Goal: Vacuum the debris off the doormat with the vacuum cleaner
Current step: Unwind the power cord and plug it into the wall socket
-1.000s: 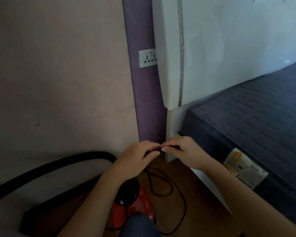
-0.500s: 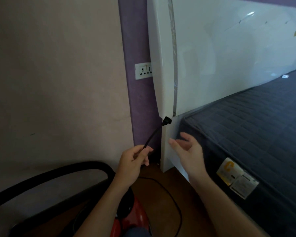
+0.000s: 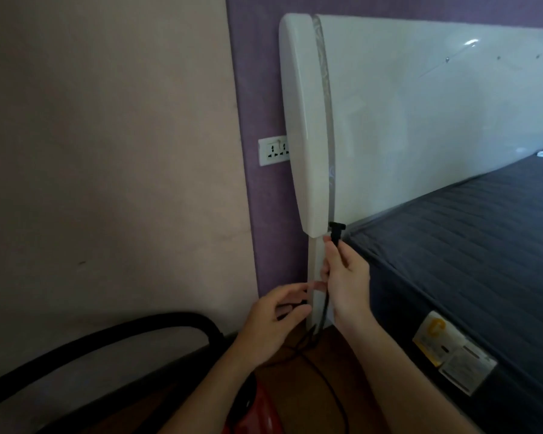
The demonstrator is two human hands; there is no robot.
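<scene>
The vacuum cleaner's red body [image 3: 261,413] shows at the bottom edge, mostly cut off by my left forearm. Its black hose [image 3: 107,336] arcs along the wall at lower left. My right hand [image 3: 347,283] grips the black power cord just under the plug [image 3: 336,230], holding it upright against the lower corner of the headboard. Lower down, my left hand [image 3: 273,324] pinches the same cord [image 3: 329,383], which trails to the wooden floor. The doormat is out of view.
A white double wall socket [image 3: 271,151] sits on the purple wall strip, partly behind the white glossy headboard [image 3: 420,120]. A dark quilted mattress [image 3: 467,252] with a yellow-and-white label [image 3: 452,352] fills the right side. A beige wall is on the left.
My right hand, open half a second ago, has taken the cord under the plug and raised it. My left hand slid down to a lower part of the cord. The view tilted upward.
</scene>
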